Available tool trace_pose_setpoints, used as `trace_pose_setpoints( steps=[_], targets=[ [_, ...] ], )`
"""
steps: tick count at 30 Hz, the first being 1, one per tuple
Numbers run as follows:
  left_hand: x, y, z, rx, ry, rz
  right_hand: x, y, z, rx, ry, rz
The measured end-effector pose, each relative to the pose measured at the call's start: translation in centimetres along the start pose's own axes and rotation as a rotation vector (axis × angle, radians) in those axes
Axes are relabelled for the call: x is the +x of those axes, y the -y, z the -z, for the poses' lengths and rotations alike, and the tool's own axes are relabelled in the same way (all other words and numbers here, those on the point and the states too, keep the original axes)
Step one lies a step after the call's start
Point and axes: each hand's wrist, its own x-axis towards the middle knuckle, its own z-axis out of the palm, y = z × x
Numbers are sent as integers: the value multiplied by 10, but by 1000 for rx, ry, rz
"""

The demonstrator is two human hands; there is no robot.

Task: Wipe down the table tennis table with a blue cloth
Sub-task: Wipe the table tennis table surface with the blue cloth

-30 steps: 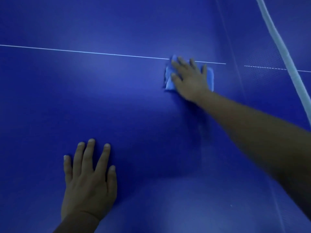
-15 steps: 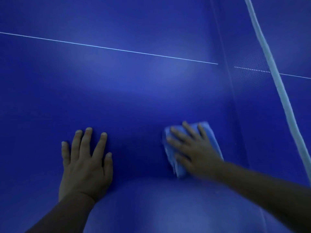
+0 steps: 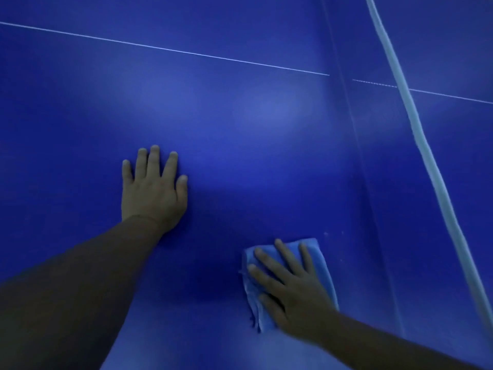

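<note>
Cloth [image 3: 318,252] lies flat under our right hand [image 3: 290,289], fingers spread, its long axis seemingly running away from us. Our left hand [image 3: 153,188] rests flat and released on the worktop [image 3: 240,129], well apart.

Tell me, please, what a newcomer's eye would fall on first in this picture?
Most likely the two bare hands on the deep blue table: the left hand lies flat mid-frame, and the right hand presses a blue cloth nearer the lower right. A thin white line crosses the top.
</note>
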Motion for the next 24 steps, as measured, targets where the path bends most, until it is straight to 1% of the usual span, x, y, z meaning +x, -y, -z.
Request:
trace_pose_setpoints(
  steps=[2,3,4,7,8,10,12,13,15,17,18,19,20,21,23,24],
  targets=[
    [-14,0,5,-41,-27,-3,13,-14,10,-12,62,100],
    [-26,1,8,-76,-35,-11,33,-25,15,-44,55,87],
    [-43,3,13,-104,-32,-31,56,-38,20,-44,19,6],
    [-110,10,19,-131,-4,-124,105,-69,29,18,-10,-383],
    [-134,12,20,-132,5,-147,107,-66,27,28,-21,-453],
    [-177,17,19,-133,2,-165,86,-41,18,20,-42,-471],
    [-216,22,13,-135,-10,-182,31,6,4,12,-60,-395],
    [-232,25,10,-132,-5,-197,-4,33,-3,16,-42,-322],
    [-256,28,5,-114,23,-214,-76,80,-16,15,15,-115],
    [-266,30,2,-90,61,-215,-110,84,-19,12,61,89],
    [-267,31,2,-88,73,-213,-106,73,-15,5,87,157],
    [-267,31,2,-89,79,-212,-91,61,-11,-23,93,169],
    [-266,31,1,-89,80,-218,-70,49,-6,-43,75,115],
    [-265,31,1,-87,84,-224,-47,39,0,-34,38,-6],
    [-266,32,1,-92,95,-216,0,24,8,28,-22,-332],
    [-266,31,1,-91,95,-210,16,21,10,49,-52,-466]
  ],
)
